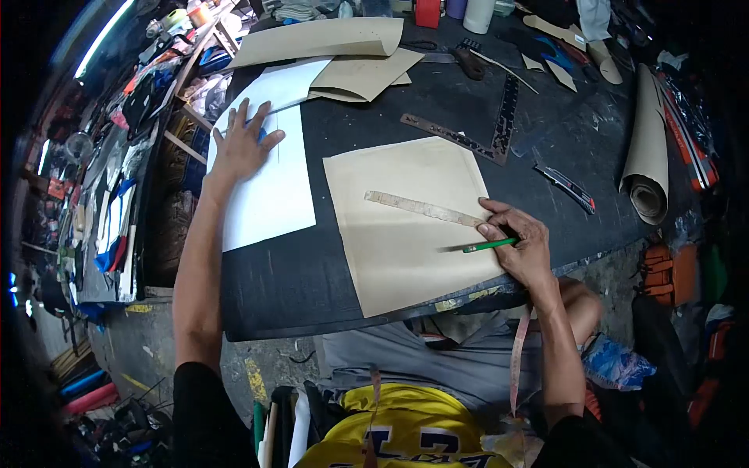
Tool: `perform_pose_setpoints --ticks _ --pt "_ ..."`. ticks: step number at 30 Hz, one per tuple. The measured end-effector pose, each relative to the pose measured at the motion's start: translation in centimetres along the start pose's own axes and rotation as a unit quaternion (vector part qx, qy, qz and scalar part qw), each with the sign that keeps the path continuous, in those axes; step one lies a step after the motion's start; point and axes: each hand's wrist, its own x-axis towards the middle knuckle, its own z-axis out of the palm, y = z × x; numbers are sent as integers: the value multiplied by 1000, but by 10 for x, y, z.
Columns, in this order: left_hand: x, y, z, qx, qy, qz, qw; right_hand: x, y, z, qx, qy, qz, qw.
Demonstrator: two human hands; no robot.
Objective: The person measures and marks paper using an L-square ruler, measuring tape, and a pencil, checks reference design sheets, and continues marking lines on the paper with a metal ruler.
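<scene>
My left hand lies with fingers spread on a white sheet of paper at the left of the dark table. In my right hand, a worn measuring tape is pinched between thumb and fingers. The tape's end stretches left over a brown paper sheet. A green pencil is held in the same hand, pointing left. More of the tape hangs below my right wrist and over my yellow shirt.
A metal square ruler and a utility knife lie beyond the brown sheet. Folded brown paper sits at the back, partly over white paper. A brown paper roll stands at the right edge. Cluttered shelves line the left.
</scene>
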Motion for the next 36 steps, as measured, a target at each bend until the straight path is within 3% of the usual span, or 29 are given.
perform_pose_setpoints --ticks 2,12,13,15,17,19,22,23,26,27,29,36 --pt "-18 11 -4 -21 7 4 1000 -2 -2 0 -12 42 -25 999" --pt "-68 44 16 -118 51 16 992 29 6 -18 -15 38 25 999" --pt "-75 47 9 -116 53 30 991 39 6 -17 24 50 42 998" --pt "-84 56 1 -124 87 73 986 64 25 -23 -22 76 51 996" --pt "-92 66 -1 -171 99 116 973 108 52 -25 -3 93 -5 996" --pt "-95 78 -7 -199 82 114 970 161 37 -18 -96 142 76 982" --pt "-101 88 -7 -218 79 126 965 237 65 -12 -194 104 107 970" --pt "-101 90 -5 -234 81 126 961 254 69 -10 -185 112 96 972" --pt "-99 89 -1 -274 76 123 951 294 88 7 -370 115 77 919" --pt "-97 89 0 -305 60 126 942 308 108 7 -365 125 69 920" --pt "-98 91 5 -299 93 135 940 332 135 14 -414 97 148 893" --pt "-102 93 8 -318 114 155 928 335 120 35 -372 64 118 918"
